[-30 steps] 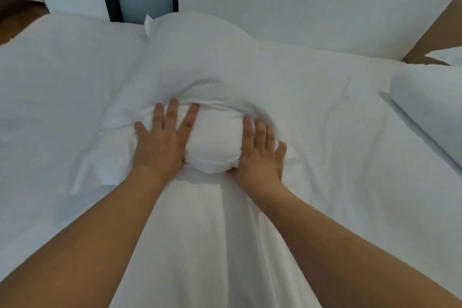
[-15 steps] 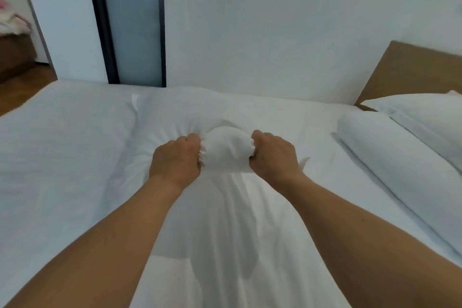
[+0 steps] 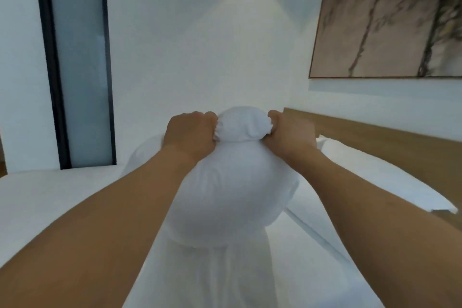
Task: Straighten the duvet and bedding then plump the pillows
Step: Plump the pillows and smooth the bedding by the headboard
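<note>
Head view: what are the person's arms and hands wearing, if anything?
Nothing that shows. Both forearms are bare up to the frame edge, with no sleeve or cuff in view. The left hand and right hand have no gloves, and no watch, bracelet or ring is visible on the wrists or the backs of the hands.

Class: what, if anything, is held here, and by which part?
Both the left hand and right hand grip the plump white fabric pillow by its bunched top end.
</note>
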{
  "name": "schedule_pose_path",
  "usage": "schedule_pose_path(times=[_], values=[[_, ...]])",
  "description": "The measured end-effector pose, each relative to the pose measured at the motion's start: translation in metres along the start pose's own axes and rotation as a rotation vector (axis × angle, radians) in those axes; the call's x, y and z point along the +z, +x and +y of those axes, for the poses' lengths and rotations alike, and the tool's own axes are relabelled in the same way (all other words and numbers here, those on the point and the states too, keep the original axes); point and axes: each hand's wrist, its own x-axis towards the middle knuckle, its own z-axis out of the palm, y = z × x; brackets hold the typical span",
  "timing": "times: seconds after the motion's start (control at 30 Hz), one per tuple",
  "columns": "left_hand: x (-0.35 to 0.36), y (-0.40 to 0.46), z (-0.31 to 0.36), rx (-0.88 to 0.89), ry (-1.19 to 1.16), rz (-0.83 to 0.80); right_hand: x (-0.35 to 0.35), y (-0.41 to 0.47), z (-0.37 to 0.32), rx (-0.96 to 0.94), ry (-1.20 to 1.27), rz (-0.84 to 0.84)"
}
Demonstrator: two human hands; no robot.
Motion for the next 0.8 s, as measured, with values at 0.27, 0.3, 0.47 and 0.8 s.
schedule_pose_path(times=[0.27,0.3,0.47,0.8], values=[[-0.057,0.062,0.135,0.129,-0.004,0.027,-0.059,-0.008,0.136,0.228,0.089,0.118],[-0.058,0.076,0.150,0.161,0.012,0.031,-0.061,-0.003,0.153,0.260,0.121,0.135],[-0.082,0.174,0.213,0.251,0.073,0.156,-0.078,0.061,0.233,0.351,0.250,0.363],[-0.097,0.318,0.354,0.345,0.047,0.479,-0.106,0.167,0.369,0.846,0.548,0.678]])
